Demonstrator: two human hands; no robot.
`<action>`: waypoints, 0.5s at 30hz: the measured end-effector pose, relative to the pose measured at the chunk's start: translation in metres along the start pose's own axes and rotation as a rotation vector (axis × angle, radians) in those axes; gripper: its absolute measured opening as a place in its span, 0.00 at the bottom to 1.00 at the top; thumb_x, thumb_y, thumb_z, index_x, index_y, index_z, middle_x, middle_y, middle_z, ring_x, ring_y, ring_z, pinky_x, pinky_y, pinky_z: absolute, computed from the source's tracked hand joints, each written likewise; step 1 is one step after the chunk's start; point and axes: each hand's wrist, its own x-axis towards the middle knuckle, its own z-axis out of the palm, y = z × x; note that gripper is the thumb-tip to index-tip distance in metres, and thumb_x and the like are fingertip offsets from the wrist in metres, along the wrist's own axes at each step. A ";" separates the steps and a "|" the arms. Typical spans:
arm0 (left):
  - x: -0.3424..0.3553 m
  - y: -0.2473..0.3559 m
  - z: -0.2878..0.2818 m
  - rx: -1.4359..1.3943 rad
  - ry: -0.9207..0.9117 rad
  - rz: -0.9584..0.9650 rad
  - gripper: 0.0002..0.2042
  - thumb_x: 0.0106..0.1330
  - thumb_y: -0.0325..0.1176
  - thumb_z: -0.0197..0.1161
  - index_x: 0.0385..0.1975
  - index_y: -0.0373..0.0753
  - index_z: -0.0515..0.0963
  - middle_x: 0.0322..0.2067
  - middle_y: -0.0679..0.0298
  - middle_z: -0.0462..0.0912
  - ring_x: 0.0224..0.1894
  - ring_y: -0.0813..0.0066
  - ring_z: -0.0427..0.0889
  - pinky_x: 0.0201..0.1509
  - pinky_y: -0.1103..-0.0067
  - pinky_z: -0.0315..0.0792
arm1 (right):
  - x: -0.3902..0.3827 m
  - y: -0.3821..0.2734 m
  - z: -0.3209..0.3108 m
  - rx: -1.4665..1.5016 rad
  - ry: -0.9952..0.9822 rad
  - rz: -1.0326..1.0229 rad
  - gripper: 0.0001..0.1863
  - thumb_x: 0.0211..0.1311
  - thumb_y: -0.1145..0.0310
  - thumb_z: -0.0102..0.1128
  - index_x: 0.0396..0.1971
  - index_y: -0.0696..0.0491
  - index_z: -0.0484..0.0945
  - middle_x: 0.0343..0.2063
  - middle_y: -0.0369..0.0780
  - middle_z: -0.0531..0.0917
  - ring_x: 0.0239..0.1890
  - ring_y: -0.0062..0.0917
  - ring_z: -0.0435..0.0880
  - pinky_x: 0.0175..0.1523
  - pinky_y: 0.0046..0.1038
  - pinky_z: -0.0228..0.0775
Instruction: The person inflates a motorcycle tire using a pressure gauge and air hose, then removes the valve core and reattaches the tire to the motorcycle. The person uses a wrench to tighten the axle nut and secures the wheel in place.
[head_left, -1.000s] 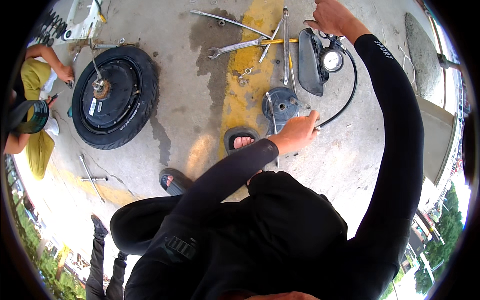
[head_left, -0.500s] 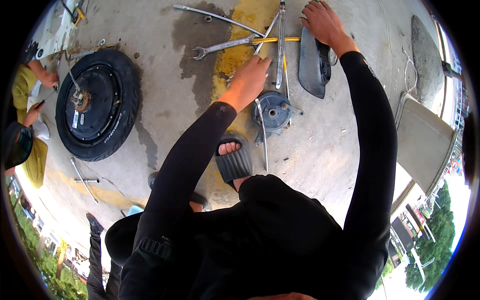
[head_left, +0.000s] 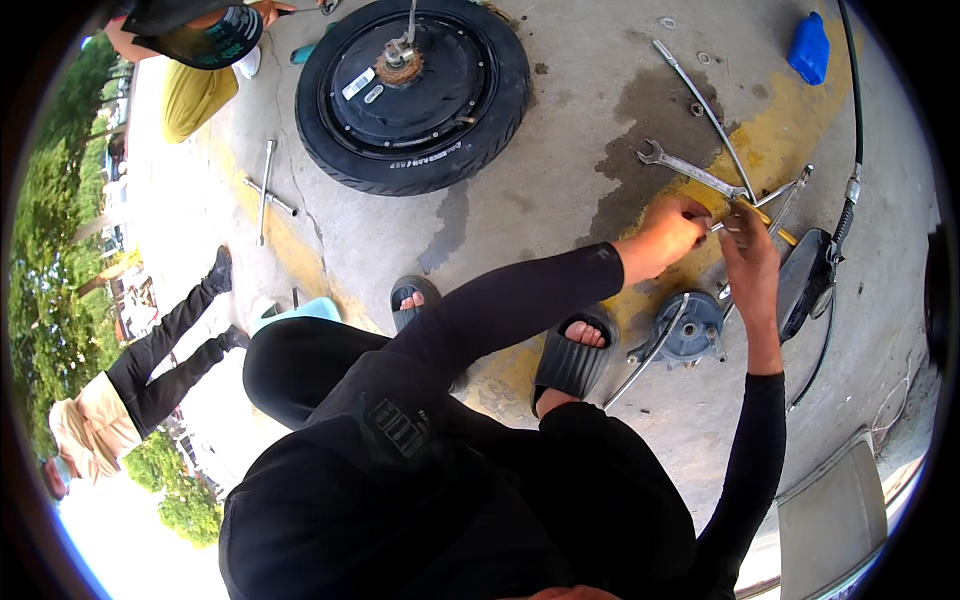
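My left hand (head_left: pixel 665 238) and my right hand (head_left: pixel 752 265) meet above the tools on the floor, fingers pinched. A small shiny metal piece (head_left: pixel 716 227) shows between the fingertips of both; its kind is too small to tell. Just beyond them lies an open-end wrench (head_left: pixel 695 172), touching a long metal rod (head_left: pixel 705 115). A yellow-handled tool is partly covered by my right hand. Nearer to me rests a round grey brake plate (head_left: pixel 690 328), with a thin metal bar (head_left: pixel 648 352) leaning across it. Right of my right hand lies a dark, flat, elongated part (head_left: pixel 803 285).
A motor wheel with tyre (head_left: pixel 510 100) lies at the upper left, beside a crouching person in a cap (head_left: pixel 215 38). A black cable (head_left: pixel 848 190) runs down the right. Also around: a blue container (head_left: pixel 810 48), a cross-shaped wrench (head_left: pixel 266 195), a pale blue stool (head_left: pixel 318 309), another person (head_left: pixel 100 415) walking.
The view has swung to the right. My right hand has come from the far end of the dark flat part to my left hand, and both now pinch at a small metal piece.
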 end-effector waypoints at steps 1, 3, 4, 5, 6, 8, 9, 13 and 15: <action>-0.013 0.007 -0.020 -0.065 0.003 -0.027 0.12 0.69 0.30 0.64 0.48 0.31 0.80 0.45 0.57 0.84 0.48 0.70 0.84 0.45 0.73 0.79 | 0.006 -0.012 0.021 0.049 -0.049 -0.022 0.18 0.67 0.71 0.64 0.55 0.59 0.78 0.41 0.46 0.88 0.42 0.29 0.90 0.46 0.28 0.81; -0.032 0.023 -0.057 -0.219 0.083 -0.039 0.15 0.72 0.31 0.63 0.52 0.28 0.77 0.48 0.57 0.83 0.50 0.72 0.83 0.49 0.75 0.79 | 0.023 -0.037 0.060 0.106 -0.143 -0.056 0.18 0.65 0.73 0.65 0.54 0.59 0.78 0.42 0.46 0.88 0.41 0.29 0.90 0.46 0.28 0.81; -0.041 0.027 -0.075 -0.301 0.158 -0.034 0.15 0.72 0.31 0.62 0.53 0.29 0.76 0.48 0.57 0.82 0.51 0.72 0.82 0.51 0.76 0.79 | 0.030 -0.051 0.079 0.121 -0.187 -0.057 0.18 0.64 0.74 0.65 0.53 0.59 0.79 0.42 0.46 0.88 0.42 0.29 0.90 0.46 0.28 0.81; -0.047 0.031 -0.099 -0.347 0.141 0.000 0.15 0.72 0.31 0.62 0.54 0.29 0.75 0.49 0.57 0.82 0.50 0.72 0.82 0.53 0.76 0.79 | 0.035 -0.061 0.095 0.186 -0.197 -0.116 0.18 0.64 0.75 0.64 0.53 0.59 0.79 0.42 0.46 0.88 0.42 0.29 0.90 0.47 0.28 0.81; -0.054 0.036 -0.123 -0.391 0.127 0.032 0.16 0.72 0.31 0.62 0.55 0.30 0.74 0.50 0.56 0.81 0.50 0.72 0.82 0.55 0.76 0.79 | 0.037 -0.072 0.110 0.255 -0.210 -0.172 0.18 0.63 0.76 0.63 0.53 0.59 0.79 0.42 0.46 0.88 0.43 0.29 0.90 0.48 0.28 0.81; -0.079 0.065 -0.153 -0.315 0.209 0.024 0.14 0.73 0.32 0.61 0.53 0.31 0.75 0.49 0.59 0.81 0.51 0.72 0.82 0.57 0.75 0.78 | 0.033 -0.097 0.138 0.424 -0.227 -0.187 0.19 0.62 0.78 0.60 0.53 0.59 0.78 0.43 0.45 0.88 0.45 0.30 0.89 0.49 0.29 0.81; -0.089 0.068 -0.166 -0.241 0.230 0.018 0.13 0.73 0.32 0.61 0.51 0.31 0.76 0.47 0.60 0.80 0.49 0.72 0.82 0.55 0.75 0.79 | 0.029 -0.113 0.146 0.359 -0.273 -0.216 0.19 0.62 0.77 0.60 0.54 0.60 0.78 0.43 0.46 0.88 0.46 0.30 0.89 0.50 0.29 0.80; -0.134 0.088 -0.217 0.114 0.135 -0.070 0.12 0.76 0.35 0.59 0.49 0.32 0.77 0.41 0.64 0.78 0.42 0.75 0.81 0.53 0.75 0.80 | 0.004 -0.138 0.141 0.425 -0.549 -0.095 0.23 0.66 0.76 0.55 0.60 0.65 0.72 0.49 0.49 0.85 0.51 0.31 0.86 0.57 0.30 0.77; -0.157 0.102 -0.246 0.225 0.047 -0.149 0.14 0.77 0.38 0.57 0.49 0.33 0.76 0.39 0.66 0.76 0.40 0.78 0.79 0.53 0.76 0.80 | -0.018 -0.163 0.116 0.720 -0.781 0.184 0.26 0.70 0.71 0.53 0.64 0.68 0.67 0.55 0.52 0.81 0.54 0.33 0.84 0.60 0.30 0.75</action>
